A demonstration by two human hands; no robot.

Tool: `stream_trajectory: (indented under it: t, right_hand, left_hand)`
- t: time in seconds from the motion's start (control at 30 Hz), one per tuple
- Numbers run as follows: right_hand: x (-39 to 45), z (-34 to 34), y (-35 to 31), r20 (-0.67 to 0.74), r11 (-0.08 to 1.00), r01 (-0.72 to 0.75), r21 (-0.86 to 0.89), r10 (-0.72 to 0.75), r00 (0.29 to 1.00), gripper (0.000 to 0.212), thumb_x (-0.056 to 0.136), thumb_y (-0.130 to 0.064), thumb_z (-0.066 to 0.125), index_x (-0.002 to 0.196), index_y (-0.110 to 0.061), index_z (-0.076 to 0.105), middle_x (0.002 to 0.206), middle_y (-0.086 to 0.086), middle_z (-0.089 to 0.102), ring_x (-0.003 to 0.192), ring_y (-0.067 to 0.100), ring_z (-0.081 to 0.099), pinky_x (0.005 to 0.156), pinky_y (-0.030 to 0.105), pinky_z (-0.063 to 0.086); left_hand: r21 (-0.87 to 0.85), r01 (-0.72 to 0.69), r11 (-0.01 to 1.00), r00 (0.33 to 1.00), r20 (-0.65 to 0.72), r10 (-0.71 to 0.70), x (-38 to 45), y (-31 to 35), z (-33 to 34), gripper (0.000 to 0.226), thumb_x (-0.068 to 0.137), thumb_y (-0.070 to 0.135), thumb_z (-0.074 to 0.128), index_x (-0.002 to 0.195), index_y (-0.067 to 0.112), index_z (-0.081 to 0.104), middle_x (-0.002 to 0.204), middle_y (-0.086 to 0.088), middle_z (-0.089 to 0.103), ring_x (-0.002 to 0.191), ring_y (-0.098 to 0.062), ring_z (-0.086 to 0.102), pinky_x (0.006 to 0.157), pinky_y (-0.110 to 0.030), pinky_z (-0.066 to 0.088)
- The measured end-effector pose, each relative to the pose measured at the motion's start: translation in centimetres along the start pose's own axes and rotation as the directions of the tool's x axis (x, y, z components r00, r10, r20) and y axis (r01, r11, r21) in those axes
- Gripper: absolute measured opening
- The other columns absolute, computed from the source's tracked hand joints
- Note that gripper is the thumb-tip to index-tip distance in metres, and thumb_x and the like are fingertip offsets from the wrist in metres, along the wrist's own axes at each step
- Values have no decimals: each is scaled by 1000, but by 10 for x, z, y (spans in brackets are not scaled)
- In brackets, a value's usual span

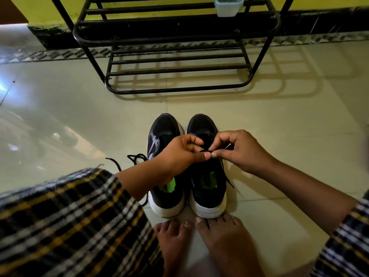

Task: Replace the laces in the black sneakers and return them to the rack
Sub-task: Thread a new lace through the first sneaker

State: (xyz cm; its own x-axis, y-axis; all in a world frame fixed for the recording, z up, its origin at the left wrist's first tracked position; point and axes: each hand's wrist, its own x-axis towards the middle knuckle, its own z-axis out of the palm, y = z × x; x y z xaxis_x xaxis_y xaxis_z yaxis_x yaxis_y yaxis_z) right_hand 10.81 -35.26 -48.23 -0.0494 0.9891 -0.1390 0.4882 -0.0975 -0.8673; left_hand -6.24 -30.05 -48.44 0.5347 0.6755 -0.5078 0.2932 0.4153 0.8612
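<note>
On the pale tiled floor before the black rack (175, 33), both hands (207, 150) pinch a lace (205, 150) over the right sneaker (207, 188); loose lace ends (135, 158) beside the left sneaker (165, 136) could tangle.

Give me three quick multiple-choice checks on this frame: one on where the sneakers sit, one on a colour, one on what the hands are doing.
1. Where are the black sneakers?
A. On the rack's lower shelf
B. On the floor in front of the rack
C. In the person's lap

2. What colour is the lining inside the sneakers?
A. Red
B. Bright green
C. White

3. What are the hands doing?
A. Both pinch a black lace over the right sneaker
B. Both rest flat on the floor
C. One lifts a sneaker

Answers: 1 B, the pair stands on the tiles short of the rack. 2 B, green shows in both openings. 3 A, left hand and right hand meet fingertip to fingertip on the lace.
</note>
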Motion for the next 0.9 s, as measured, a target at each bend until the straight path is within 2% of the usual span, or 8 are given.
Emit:
stream_trajectory:
  t: [0.13,0.33,0.43,0.53,0.7,0.77,0.83,0.9]
  right_hand:
    - [2,-6,-5,93,997,-80,-10,80,992,19,75,-1,74,71,-17,67,69,-4,66,65,2,60,64,16,48]
    - [2,-2,-4,107,992,-100,-83,109,988,27,72,-1,75,70,-24,62,72,-5,64,65,1,57,63,17,47]
    - [-1,4,-1,63,990,-83,-112,91,994,19,73,-2,75,83,-16,66,79,4,67,69,12,59,64,24,48]
    - [-3,6,-3,-15,993,-71,-94,70,997,19,73,-5,76,76,-20,66,72,2,66,62,8,56,61,21,47]
    - [-6,11,-8,-43,994,-91,-62,88,995,26,71,-5,78,65,-25,63,61,-8,61,54,-2,54,54,12,44]
    - [-6,12,-10,-26,991,-132,-7,132,991,23,72,-4,77,65,-20,63,58,-7,61,51,-1,55,53,15,48]
    - [-4,10,-12,29,981,-185,59,184,983,16,74,0,75,67,-11,64,55,-1,61,51,9,60,51,23,52]
    - [-3,8,-12,68,968,-229,105,223,973,12,75,2,73,69,-5,64,52,1,60,50,14,61,49,26,52]
  left_hand:
    - [242,-153,958,988,3,157,-4,0,3,24,79,6,72,96,14,57,81,-2,66,77,-12,67,77,-23,56]
    - [605,-360,710,915,80,396,-5,3,0,20,77,17,75,91,19,61,84,8,65,79,-2,62,76,-26,54]
    - [695,-407,593,885,138,445,-4,3,-1,19,78,19,73,91,21,59,85,7,65,79,-10,62,73,-35,54]
    - [751,-423,507,861,158,484,-3,2,-4,21,78,22,71,93,23,57,82,9,63,75,-13,60,68,-34,51]
    - [740,-444,505,867,211,452,0,-1,-10,32,76,24,74,101,22,55,88,8,62,83,-9,59,77,-34,51]
    - [757,-447,477,859,212,467,1,-3,-9,32,76,26,72,101,23,54,88,6,62,84,-11,58,78,-36,51]
    - [805,-436,402,844,210,494,1,-4,-8,30,78,28,68,104,21,54,88,3,63,86,-16,58,77,-38,50]
    - [874,-410,260,825,233,515,1,-4,-7,28,82,32,62,105,19,54,88,1,62,87,-20,57,79,-36,45]
